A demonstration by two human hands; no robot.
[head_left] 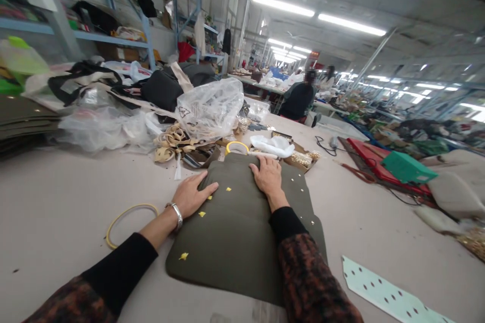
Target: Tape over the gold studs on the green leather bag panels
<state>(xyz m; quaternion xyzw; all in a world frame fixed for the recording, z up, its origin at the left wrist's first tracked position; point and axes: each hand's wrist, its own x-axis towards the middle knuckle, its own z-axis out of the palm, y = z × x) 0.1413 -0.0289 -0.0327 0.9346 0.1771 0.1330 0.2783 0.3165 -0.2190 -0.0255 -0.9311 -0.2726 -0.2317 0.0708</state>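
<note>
Head view: olive panel lies flat on the table, long axis running away from wearer. Left hand nearer, open on its left edge; right hand farther out, fingers extended toward far end. Yellow tape roll just beyond.

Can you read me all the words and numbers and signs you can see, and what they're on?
No words or numbers can be read.
Clear plastic bag: triangle-like mark, too blurred to read.
Red panel far back: too small to read.
</note>
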